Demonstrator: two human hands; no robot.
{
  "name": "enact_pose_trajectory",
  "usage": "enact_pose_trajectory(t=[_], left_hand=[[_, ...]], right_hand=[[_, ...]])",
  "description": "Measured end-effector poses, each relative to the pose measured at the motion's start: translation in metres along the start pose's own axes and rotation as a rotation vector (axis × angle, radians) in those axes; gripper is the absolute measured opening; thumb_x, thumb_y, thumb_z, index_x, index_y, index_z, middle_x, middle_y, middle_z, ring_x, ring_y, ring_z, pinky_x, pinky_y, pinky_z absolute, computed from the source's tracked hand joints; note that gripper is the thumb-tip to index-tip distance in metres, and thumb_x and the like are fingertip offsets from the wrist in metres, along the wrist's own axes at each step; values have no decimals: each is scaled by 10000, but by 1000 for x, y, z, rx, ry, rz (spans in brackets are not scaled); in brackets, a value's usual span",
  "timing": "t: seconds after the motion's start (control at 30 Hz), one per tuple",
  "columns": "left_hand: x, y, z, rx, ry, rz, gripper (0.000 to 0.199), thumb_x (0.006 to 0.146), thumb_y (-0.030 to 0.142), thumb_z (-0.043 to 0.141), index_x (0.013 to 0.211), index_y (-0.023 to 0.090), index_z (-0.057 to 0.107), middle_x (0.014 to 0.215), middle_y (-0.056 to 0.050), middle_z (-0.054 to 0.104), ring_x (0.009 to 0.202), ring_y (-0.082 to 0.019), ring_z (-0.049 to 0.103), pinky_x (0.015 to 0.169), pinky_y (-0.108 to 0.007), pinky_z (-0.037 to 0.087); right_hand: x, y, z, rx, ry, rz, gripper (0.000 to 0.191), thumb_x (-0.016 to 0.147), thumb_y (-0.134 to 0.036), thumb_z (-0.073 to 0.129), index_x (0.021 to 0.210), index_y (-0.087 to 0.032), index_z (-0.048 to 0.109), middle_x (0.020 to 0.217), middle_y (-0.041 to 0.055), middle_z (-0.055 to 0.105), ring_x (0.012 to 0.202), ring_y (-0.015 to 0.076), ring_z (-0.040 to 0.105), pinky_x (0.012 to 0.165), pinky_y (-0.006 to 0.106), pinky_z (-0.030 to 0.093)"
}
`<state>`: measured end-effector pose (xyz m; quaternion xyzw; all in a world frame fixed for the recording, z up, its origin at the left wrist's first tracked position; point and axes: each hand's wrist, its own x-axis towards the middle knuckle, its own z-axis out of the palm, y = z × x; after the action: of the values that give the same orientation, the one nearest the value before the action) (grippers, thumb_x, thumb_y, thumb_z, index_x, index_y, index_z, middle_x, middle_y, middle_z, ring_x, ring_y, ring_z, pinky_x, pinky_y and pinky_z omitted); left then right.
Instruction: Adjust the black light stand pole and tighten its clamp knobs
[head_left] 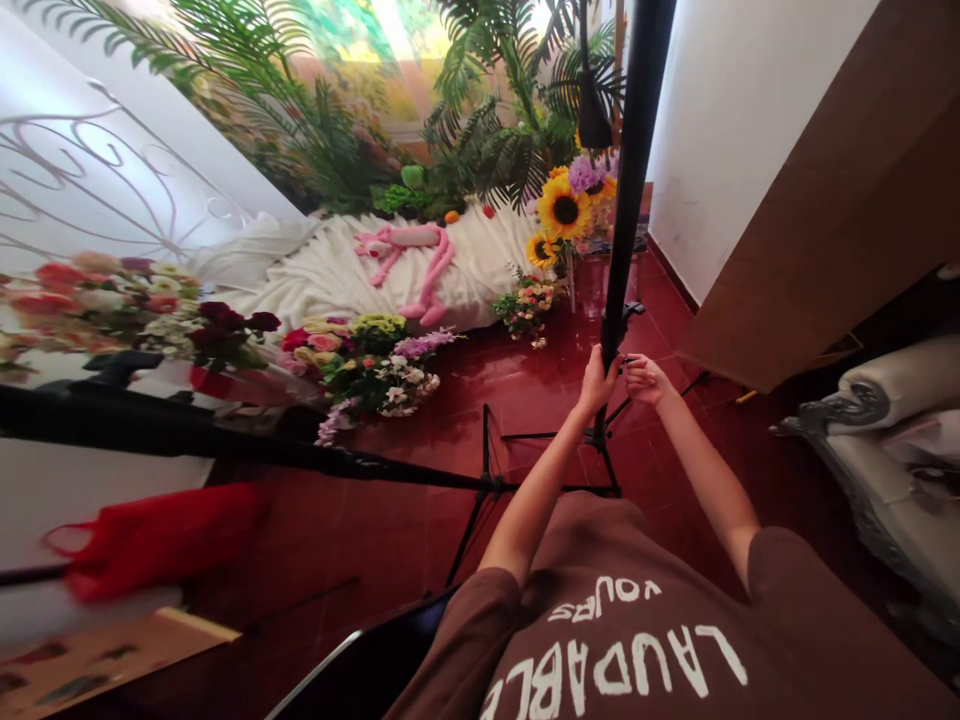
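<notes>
A black stand (628,200) rises from the red floor, its pole leaning up past the top edge of the view. Wrapped round the pole, low down, is my left hand (599,382). Just right of it, my right hand (646,380) is closed with its fingertips at a small black knob on the pole, beneath another dark clamp knob (634,310). The stand's legs (604,462) spread on the floor below my hands.
A second black stand (300,447) crosses the left side. Flowers (390,370), a white-draped platform (330,270) with a pink plush toy (411,237), and sunflowers (562,208) lie ahead. A red bag (165,530) is at left, a cream sofa (870,450) at right.
</notes>
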<state>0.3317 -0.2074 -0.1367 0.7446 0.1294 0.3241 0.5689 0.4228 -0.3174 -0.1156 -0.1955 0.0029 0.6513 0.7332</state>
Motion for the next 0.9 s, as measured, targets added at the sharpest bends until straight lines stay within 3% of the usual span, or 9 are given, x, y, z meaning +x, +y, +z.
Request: enact_pose_trajectory(t=[0.1,0.2,0.27,0.37,0.5,0.6,0.7,0.83,0.9], left_hand=[[-8,4,-10,4,-32,-21,356,908,413,538,1184,190,505,1076,-102,637,983,-190,630,896,-342,492],[-28,0,-29,-24,-68,-90,424,886,432,567,1237,199,508,1222,-127,617,1048,-191,636,916,-336,506],[-48,-9,-49,-57,-72,-205,426,881,477,551,1183,177,547,1198,-139,636,945,-175,671,855,-327,535],[-81,-28,-91,-57,19,-365,478,857,549,535,1101,141,582,1093,-138,674,811,-161,690,791,-325,555],[-129,-43,-167,141,181,-480,511,819,605,533,1021,144,621,977,-107,710,782,-173,698,791,-331,554],[-167,-32,-227,321,321,-515,444,841,573,514,1020,182,627,929,-65,722,783,-184,708,781,-327,549],[-198,-8,-274,492,509,-448,381,882,530,449,931,206,644,855,-37,714,760,-185,697,788,-340,543],[-207,19,-310,513,1019,-292,381,923,484,361,805,180,557,744,-22,636,640,-150,630,705,-316,536],[-199,25,-322,476,1190,-193,333,922,473,379,865,173,511,795,-25,617,657,-128,611,692,-291,529]], right_hand=[[-8,13,-10,113,-39,-105,426,987,-257,299,606,-182,474,351,-101,379,284,35,346,348,93,264],[-21,30,-18,96,56,-140,367,970,-240,343,659,-181,529,370,-104,403,299,32,372,348,93,264],[-29,43,-21,63,155,-138,312,944,-234,411,664,-183,538,370,-110,391,299,28,359,345,92,253],[-36,60,-21,11,294,-119,234,899,-240,510,674,-187,544,383,-115,382,310,24,346,348,92,252],[-36,73,-15,-41,392,-86,172,864,-244,568,702,-190,551,411,-111,396,329,28,348,348,98,268],[-29,77,-9,-60,425,-54,142,846,-241,584,717,-191,554,425,-105,412,335,30,357,340,102,269],[-17,82,-3,-86,449,-25,130,845,-242,574,727,-190,560,424,-103,405,334,32,361,337,107,266],[2,93,7,-192,460,31,121,848,-259,564,752,-185,573,437,-99,412,343,33,365,343,114,274],[14,100,13,-263,441,72,115,840,-267,578,756,-190,569,448,-97,417,353,37,371,343,117,274]])
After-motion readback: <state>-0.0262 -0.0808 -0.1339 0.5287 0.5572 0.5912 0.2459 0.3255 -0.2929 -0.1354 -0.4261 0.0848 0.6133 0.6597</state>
